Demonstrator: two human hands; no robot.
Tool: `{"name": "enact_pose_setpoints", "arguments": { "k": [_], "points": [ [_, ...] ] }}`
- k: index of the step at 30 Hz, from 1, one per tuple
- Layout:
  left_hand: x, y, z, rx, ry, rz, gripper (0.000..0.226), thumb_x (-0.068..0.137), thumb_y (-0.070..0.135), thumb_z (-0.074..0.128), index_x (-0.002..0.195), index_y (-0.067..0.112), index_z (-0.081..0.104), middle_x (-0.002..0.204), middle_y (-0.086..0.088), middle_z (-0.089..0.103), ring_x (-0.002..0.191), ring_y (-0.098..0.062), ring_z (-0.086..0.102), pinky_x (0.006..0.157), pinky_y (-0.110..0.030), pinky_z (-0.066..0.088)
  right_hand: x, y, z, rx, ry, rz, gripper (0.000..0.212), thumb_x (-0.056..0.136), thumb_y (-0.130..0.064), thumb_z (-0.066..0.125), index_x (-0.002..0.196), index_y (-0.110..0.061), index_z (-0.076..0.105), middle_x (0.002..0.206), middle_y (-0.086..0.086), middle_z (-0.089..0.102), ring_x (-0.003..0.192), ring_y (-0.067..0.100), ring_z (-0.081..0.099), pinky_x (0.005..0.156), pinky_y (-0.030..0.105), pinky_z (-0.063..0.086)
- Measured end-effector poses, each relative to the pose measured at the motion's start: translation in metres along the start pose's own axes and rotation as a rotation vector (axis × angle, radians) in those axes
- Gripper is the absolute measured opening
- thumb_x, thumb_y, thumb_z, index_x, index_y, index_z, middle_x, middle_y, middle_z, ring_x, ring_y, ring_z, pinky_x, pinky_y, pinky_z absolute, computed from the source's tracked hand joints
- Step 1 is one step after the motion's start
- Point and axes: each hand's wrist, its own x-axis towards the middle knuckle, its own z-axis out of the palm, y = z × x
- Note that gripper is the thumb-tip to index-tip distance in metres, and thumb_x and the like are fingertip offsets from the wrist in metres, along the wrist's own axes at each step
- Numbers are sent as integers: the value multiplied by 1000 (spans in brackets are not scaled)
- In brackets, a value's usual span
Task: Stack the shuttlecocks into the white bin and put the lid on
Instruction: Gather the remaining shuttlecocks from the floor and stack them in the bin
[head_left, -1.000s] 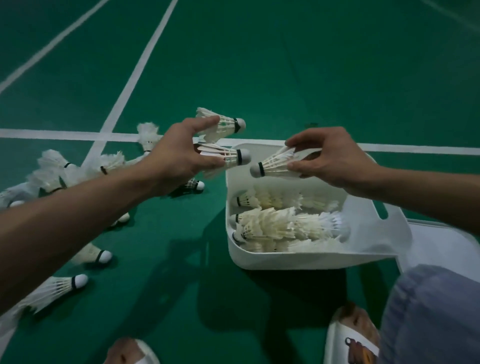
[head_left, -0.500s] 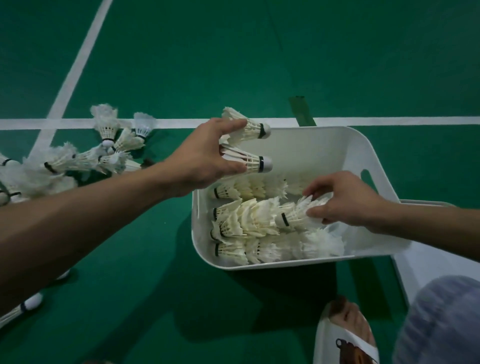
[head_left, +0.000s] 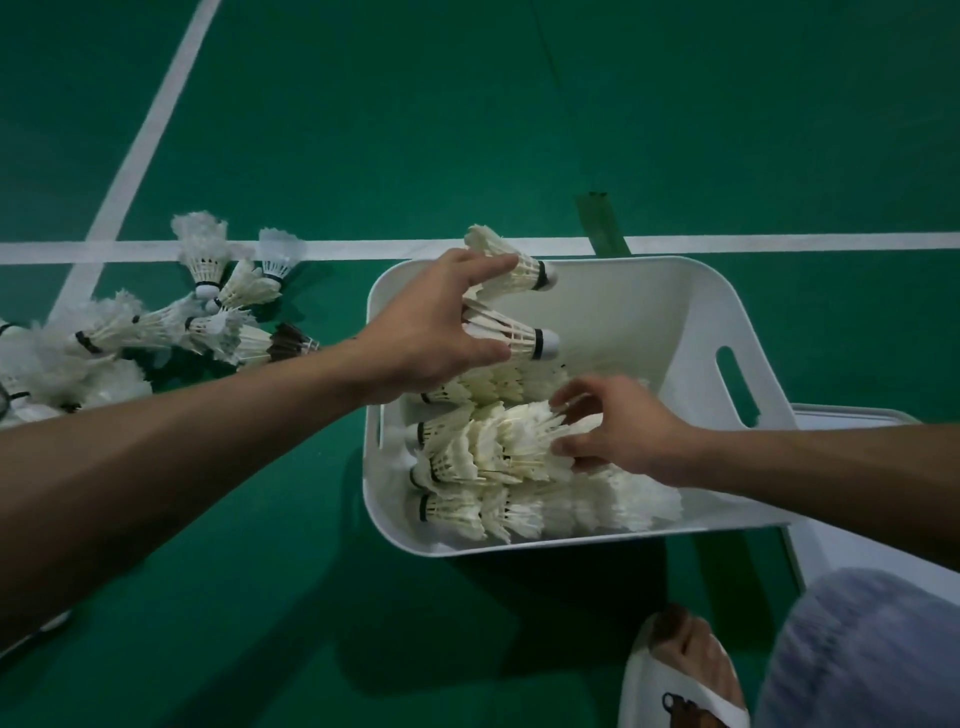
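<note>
Mid-stacking: the left hand (head_left: 426, 332) pinches two shuttlecocks (head_left: 522, 340) over the bin (head_left: 675, 312). The right hand (head_left: 623, 431) cups the middle row (head_left: 478, 452) with curled fingers (head_left: 571, 395). Next, those two need nesting cork-first.

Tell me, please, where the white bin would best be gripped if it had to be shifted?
Probably at the handle slot cut in the white bin's right end wall, coming from outside it with fingers hooked through under the rim. The walls are smooth and flare outward, so the slot offers the surest hold.
</note>
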Motion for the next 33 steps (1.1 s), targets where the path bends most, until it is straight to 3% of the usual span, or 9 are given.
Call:
{"name": "enact_pose_setpoints", "arguments": {
  "k": [5, 9, 12, 16, 20, 22, 24, 29, 33],
  "points": [
    [1, 5, 13, -9, -30, 23, 78, 74, 15, 79, 142, 27, 43, 141, 2, 40, 123, -14, 47, 109, -33, 39, -9, -2, -12, -33, -26, -12, 47, 69, -12, 84, 107, -14, 57, 94, 10, 68, 78, 32, 71, 68, 44, 61],
    [-8, 9, 20, -22, -56, 4, 75, 76, 13, 78, 142, 23, 44, 142, 4, 39, 118, -10, 49, 104, -22, 38, -27, -10, -31, -299, 169, -185, 38, 65, -31, 86, 88, -22, 57, 83, -3, 66, 77, 16, 67, 65, 25, 56],
    [-14, 14, 24, -48, -72, -21, 74, 77, 12, 77, 142, 21, 44, 142, 3, 40, 114, -10, 50, 98, -18, 40, -39, -21, -35, -305, 267, -356, 43, 64, -31, 86, 92, -23, 55, 92, -10, 62, 87, 7, 61, 71, 21, 55],
    [-16, 24, 34, -67, -102, -48, 77, 75, 13, 79, 143, 20, 43, 143, -2, 41, 117, -18, 54, 102, -34, 45, -45, -30, -25, -460, 260, -561, 55, 63, -30, 87, 107, -25, 56, 106, -11, 57, 96, 10, 52, 81, 26, 47],
    [-19, 31, 42, -332, -133, -125, 75, 76, -6, 71, 143, 12, 42, 130, -5, 57, 92, -22, 69, 87, -32, 55, -40, -34, -19, -539, 233, -624, 54, 65, -21, 87, 109, -19, 57, 92, -13, 53, 82, 11, 52, 66, 14, 36],
    [-19, 32, 43, -434, -157, -141, 64, 77, -10, 68, 136, 10, 50, 113, -6, 66, 90, -20, 70, 84, -29, 56, -36, -37, -19, -571, 231, -616, 59, 66, -20, 87, 115, -20, 53, 95, -12, 53, 79, 11, 52, 63, 9, 35],
    [-16, 31, 43, -475, -170, -141, 54, 82, -7, 66, 132, 10, 54, 108, -7, 67, 92, -22, 70, 83, -33, 57, -33, -38, -21, -631, 197, -609, 65, 68, -20, 85, 122, -24, 49, 98, -11, 51, 80, 11, 52, 66, 17, 40],
    [-6, 20, 31, -392, -96, -147, 56, 90, 12, 62, 142, 17, 43, 135, 4, 46, 100, -14, 62, 85, -38, 57, -35, -23, -42, -658, 229, -364, 51, 71, -23, 79, 116, -31, 55, 107, -5, 55, 78, 11, 52, 72, 26, 44],
    [-9, 9, 27, -227, -67, -121, 56, 90, 16, 63, 143, 19, 43, 145, 0, 39, 95, -8, 61, 93, -39, 53, -32, 1, -44, -321, 284, -6, 34, 69, -11, 80, 98, -18, 63, 87, 0, 68, 66, 12, 66, 59, 26, 54]
  ]
}}
